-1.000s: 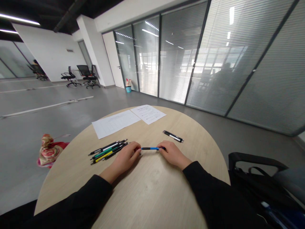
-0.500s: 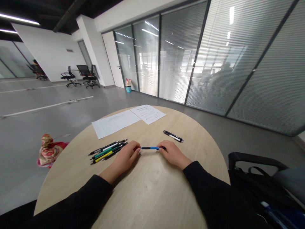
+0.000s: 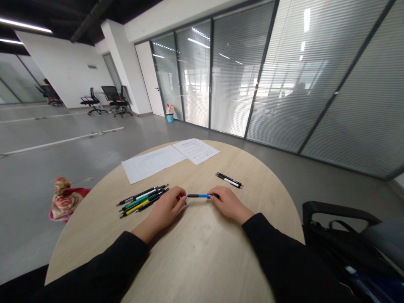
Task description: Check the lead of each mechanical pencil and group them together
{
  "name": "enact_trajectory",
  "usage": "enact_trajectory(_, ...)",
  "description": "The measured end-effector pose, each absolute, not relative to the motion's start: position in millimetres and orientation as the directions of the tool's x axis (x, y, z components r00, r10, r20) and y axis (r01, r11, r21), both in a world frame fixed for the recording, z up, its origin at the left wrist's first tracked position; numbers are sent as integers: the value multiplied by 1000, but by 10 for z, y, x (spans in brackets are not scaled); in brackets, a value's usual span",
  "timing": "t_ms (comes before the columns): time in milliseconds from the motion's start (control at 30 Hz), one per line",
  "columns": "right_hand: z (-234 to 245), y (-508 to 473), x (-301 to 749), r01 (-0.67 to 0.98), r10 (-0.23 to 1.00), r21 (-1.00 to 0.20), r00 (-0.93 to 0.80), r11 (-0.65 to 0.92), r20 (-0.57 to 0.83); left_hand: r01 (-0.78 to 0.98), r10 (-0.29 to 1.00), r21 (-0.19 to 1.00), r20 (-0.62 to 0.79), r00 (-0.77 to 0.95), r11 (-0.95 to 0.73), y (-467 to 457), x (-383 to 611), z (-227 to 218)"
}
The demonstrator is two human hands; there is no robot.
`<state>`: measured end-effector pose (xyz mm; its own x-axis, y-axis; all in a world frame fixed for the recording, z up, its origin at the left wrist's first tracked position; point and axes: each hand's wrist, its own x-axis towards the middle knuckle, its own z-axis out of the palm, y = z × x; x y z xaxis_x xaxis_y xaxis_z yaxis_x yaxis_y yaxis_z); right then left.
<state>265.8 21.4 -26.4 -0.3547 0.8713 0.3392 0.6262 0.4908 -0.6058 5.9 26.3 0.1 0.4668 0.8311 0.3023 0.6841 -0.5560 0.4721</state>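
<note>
A blue and black pen (image 3: 198,196) lies crosswise between my two hands, low over the round table (image 3: 202,252). My left hand (image 3: 170,206) pinches its black end, and my right hand (image 3: 229,202) is closed around the blue end; both tips are hidden by fingers. Beside my left hand rests a pile of several pens (image 3: 143,200), with black, white, green and yellow barrels. Two pens, one of them black and white (image 3: 229,180), lie side by side beyond my right hand.
Two printed sheets, a left one (image 3: 153,162) and a right one (image 3: 196,150), lie at the table's far side. A black chair (image 3: 341,214) holding a dark bag stands at right. A red and gold cloth bundle (image 3: 65,198) is beyond the left edge.
</note>
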Motion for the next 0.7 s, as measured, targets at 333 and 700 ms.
enact_trajectory(333, -288, 251, 2700, 656, 889, -601, -307, 456, 339, 719, 849, 452, 262, 459, -528, 284, 21, -90)
enact_trajectory(700, -301, 266, 2720, 680, 907, -603, -270, 417, 322, 697, 795, 386, 236, 559, -604, 317, -2, -117)
